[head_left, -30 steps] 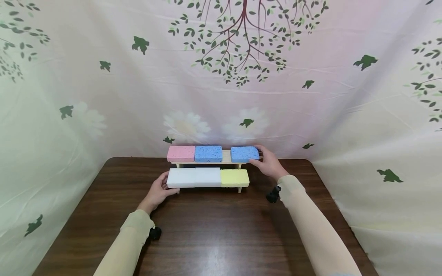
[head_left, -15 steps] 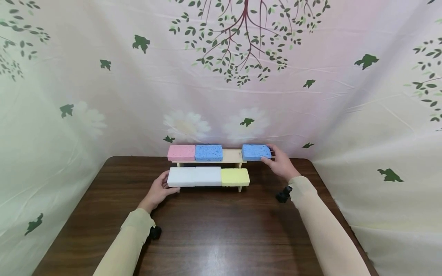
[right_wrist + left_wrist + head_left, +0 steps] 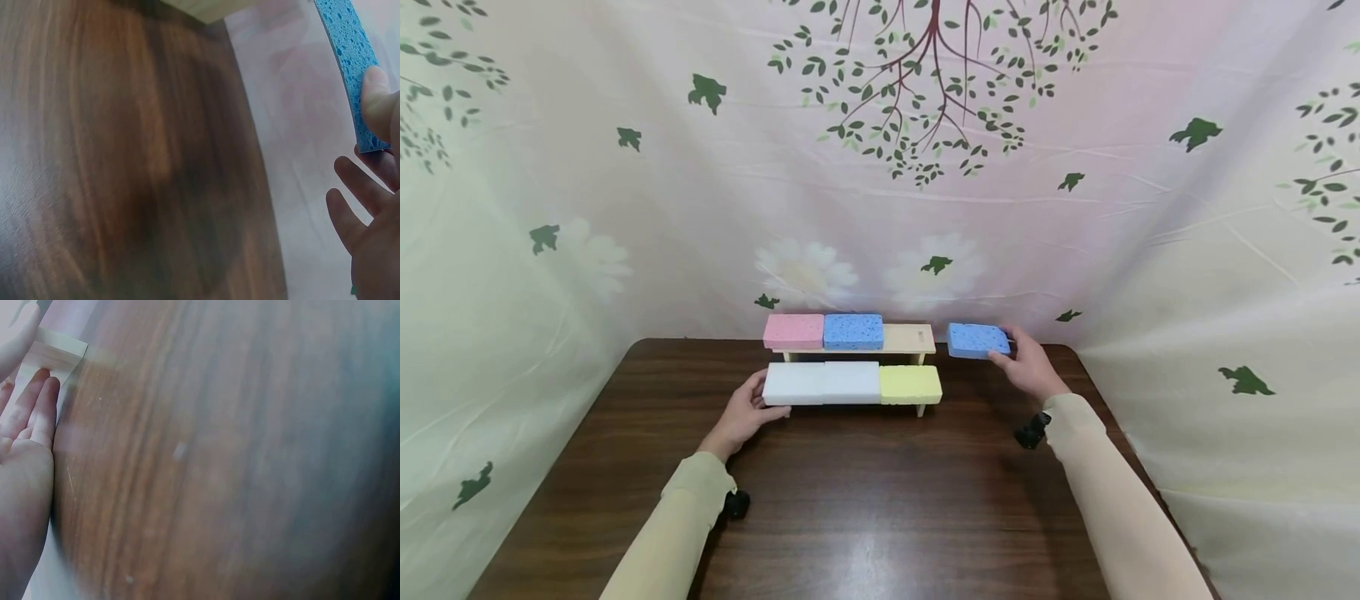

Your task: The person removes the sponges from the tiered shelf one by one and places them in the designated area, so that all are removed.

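Note:
My right hand [image 3: 1028,367] pinches one end of a blue sponge [image 3: 977,341], thumb in front and fingers behind, to the right of a small two-tier wooden rack [image 3: 910,337]. In the right wrist view the thumb presses the speckled sponge [image 3: 350,62], while the other fingers spread below it. My left hand [image 3: 742,417] holds the rack's lower left end, thumb at the front and fingers at the side. The left wrist view has its fingertips against pale wood [image 3: 62,345]. On the lower tier lie two white sponges [image 3: 795,384] and a yellow sponge [image 3: 911,384].
A pink sponge [image 3: 794,332] and another blue sponge [image 3: 853,332] lie side by side on the upper tier, with bare wood at their right. The dark wooden table [image 3: 865,500] ends at a printed cloth backdrop [image 3: 850,208] behind the rack.
The right hand has carried the blue sponge rightward off the upper tier, past the rack's end and slightly lower. The left hand has stayed at the rack.

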{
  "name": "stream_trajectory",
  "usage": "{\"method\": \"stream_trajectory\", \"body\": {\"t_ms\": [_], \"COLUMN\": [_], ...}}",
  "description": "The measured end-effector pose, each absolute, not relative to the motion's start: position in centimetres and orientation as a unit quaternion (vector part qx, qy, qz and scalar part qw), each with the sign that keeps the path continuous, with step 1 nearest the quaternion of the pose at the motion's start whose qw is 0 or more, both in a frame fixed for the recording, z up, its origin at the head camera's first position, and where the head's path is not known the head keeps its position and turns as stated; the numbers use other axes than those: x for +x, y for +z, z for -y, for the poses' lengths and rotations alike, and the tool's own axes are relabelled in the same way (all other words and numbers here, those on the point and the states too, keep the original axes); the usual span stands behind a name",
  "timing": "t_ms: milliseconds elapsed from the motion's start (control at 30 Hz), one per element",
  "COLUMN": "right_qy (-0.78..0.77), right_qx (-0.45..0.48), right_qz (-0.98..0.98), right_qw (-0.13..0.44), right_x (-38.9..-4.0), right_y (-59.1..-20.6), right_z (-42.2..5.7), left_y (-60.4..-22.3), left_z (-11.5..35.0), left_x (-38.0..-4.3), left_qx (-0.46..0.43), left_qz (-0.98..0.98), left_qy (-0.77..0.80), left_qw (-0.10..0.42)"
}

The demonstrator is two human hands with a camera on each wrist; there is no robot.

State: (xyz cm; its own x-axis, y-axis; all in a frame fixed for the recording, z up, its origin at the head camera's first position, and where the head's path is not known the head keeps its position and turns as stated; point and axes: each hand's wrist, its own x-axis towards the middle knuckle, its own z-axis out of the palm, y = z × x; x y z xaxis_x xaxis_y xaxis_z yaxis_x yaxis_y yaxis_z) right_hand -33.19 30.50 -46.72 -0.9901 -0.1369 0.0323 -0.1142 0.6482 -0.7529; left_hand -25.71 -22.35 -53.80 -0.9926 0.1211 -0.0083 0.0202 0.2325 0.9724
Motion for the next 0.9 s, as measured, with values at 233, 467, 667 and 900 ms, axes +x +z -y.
{"method": "stream_trajectory", "body": {"t_ms": [233, 467, 667, 900], "right_qy": [-0.39, -0.374, -0.356, -0.329], "right_qx": [-0.06, -0.062, -0.082, -0.1], "right_qz": [-0.919, -0.925, -0.931, -0.938], "right_qw": [0.021, 0.03, 0.029, 0.038], "right_x": [-33.1, -33.0, -32.7, -32.4], "right_y": [-48.7, -50.1, -51.2, -52.8], "right_z": [-31.4, -31.2, -31.0, -30.9], "left_y": [-53.7, -53.7, -53.7, -53.9], "left_z": [22.3, 22.4, 22.4, 22.5], "left_x": [-25.6, -25.8, -25.9, -25.9], "left_qx": [0.041, 0.045, 0.043, 0.041], "left_qz": [-0.782, -0.785, -0.784, -0.785], "left_qy": [0.62, 0.617, 0.618, 0.616], "left_qw": [0.045, 0.04, 0.039, 0.048]}}
